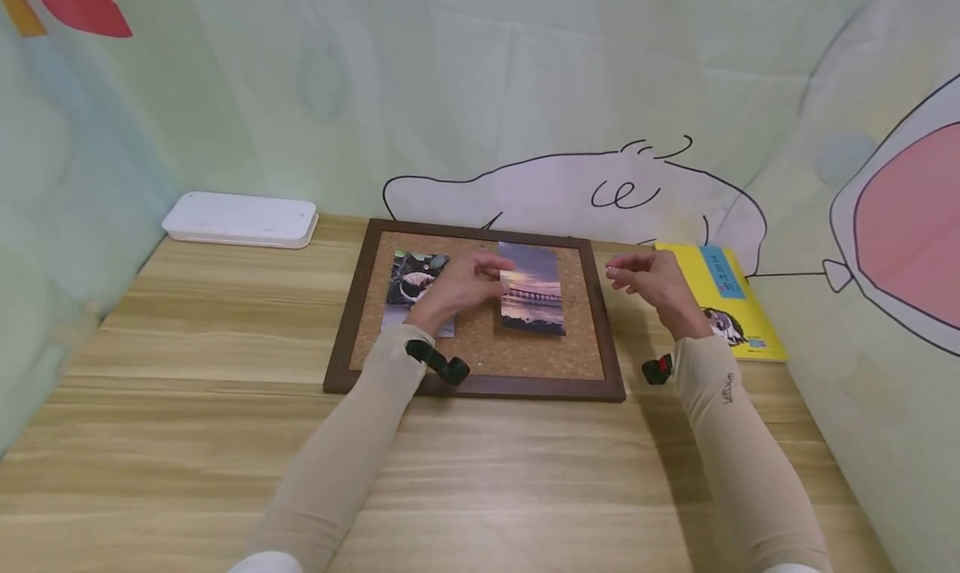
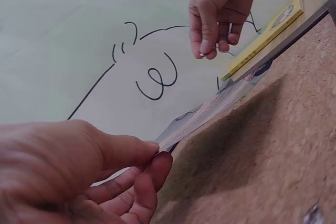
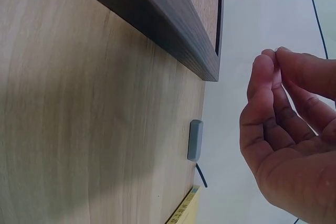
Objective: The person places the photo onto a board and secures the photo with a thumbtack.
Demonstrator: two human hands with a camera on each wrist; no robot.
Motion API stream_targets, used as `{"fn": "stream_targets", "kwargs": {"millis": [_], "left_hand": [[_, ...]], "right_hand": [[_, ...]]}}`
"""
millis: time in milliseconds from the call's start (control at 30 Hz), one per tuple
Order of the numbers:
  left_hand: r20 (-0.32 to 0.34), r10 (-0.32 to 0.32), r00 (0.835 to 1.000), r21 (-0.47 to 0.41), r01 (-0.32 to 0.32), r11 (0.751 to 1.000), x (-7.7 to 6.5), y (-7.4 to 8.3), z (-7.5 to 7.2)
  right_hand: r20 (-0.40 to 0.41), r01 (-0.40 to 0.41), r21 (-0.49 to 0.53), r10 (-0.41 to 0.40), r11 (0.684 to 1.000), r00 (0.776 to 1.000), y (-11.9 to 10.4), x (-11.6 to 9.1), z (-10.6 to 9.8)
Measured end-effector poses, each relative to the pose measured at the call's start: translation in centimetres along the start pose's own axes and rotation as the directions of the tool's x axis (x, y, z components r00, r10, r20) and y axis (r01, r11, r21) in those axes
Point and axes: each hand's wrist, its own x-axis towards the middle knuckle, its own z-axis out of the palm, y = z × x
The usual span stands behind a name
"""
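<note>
My left hand (image 1: 467, 283) pinches a sunset photo print (image 1: 532, 294) by its left edge, between thumb and fingertips. In the left wrist view the photo (image 2: 205, 114) slants over the cork board (image 1: 480, 361), throwing a shadow on it. My right hand (image 1: 651, 280) is raised just right of the board's frame. Its thumb and fingertips come together, and a tiny pale pin (image 2: 202, 54) shows at their tips in the left wrist view. A second photo (image 1: 401, 294) lies on the board's left half, partly hidden by my left hand. A clear pushpin (image 2: 314, 214) shows on the cork.
The board's dark wooden frame (image 1: 480, 385) lies on the wood-grain table (image 1: 480, 473). A yellow book (image 1: 750, 323) is at the right, partly under my right wrist. A white case (image 1: 240, 219) sits at the back left. A small grey block (image 3: 195, 140) lies near the table's back edge.
</note>
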Motion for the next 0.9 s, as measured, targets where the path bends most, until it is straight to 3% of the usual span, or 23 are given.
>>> {"fn": "stream_targets", "kwargs": {"millis": [300, 500, 667, 900], "left_hand": [[-0.026, -0.021, 0.999, 0.022, 0.022, 1.000, 1.1, -0.3, 2.3], [-0.050, 0.011, 0.999, 0.163, -0.003, 0.987, 1.4, -0.2, 3.2], [-0.013, 0.038, 0.999, 0.266, -0.033, 0.963, 1.4, 0.3, 4.0], [-0.003, 0.059, 0.998, 0.300, -0.055, 0.952, 1.3, 0.4, 4.8]], "right_hand": [[-0.004, -0.032, 0.001, 0.032, 0.999, 0.999, -0.2, 0.1, -0.1], [0.000, -0.034, -0.005, 0.034, 0.999, 0.999, -0.6, 0.2, 0.1], [0.006, -0.029, -0.005, 0.029, 1.000, 1.000, -0.7, 0.5, 0.2], [0.027, 0.037, -0.021, -0.036, 0.999, 0.999, -0.6, 0.7, 0.8]]}}
